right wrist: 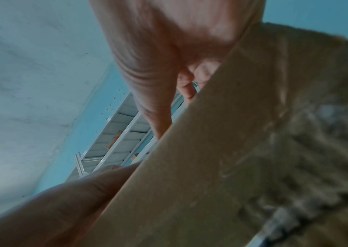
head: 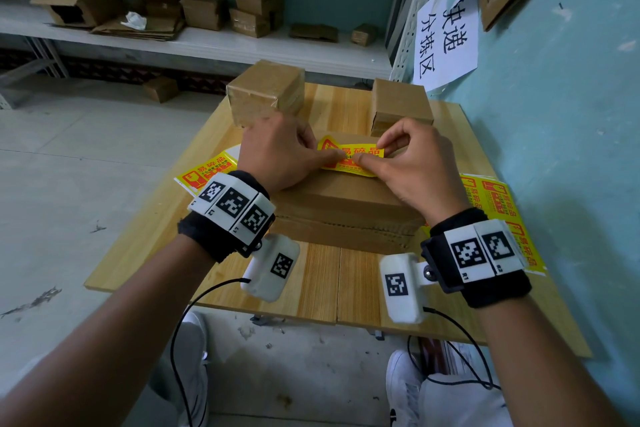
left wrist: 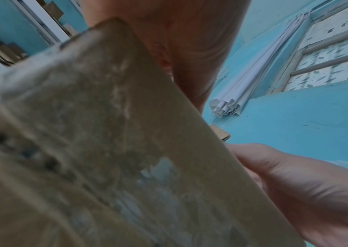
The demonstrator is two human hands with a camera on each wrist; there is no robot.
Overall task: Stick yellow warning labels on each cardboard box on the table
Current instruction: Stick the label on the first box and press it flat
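A yellow warning label [head: 360, 151] lies across the top of the near cardboard box [head: 346, 204], its lower edge curling up a little. My left hand [head: 327, 151] pinches the label's left end, thumb on its face. My right hand [head: 370, 152] pinches the right end between thumb and forefinger. Two smaller boxes stand behind, one at far left [head: 266, 90] and one at far right [head: 398, 104]; I see no label on either. Both wrist views show only the blurred box side [left wrist: 105, 133] [right wrist: 232, 150] and palms; the label is hidden there.
Sheets of yellow labels lie on the wooden table [head: 318, 288], one to the left [head: 207, 173] and one at the right edge [head: 498, 211]. A teal wall [head: 554, 114] runs close along the right. Shelves [head: 207, 42] with more boxes stand behind.
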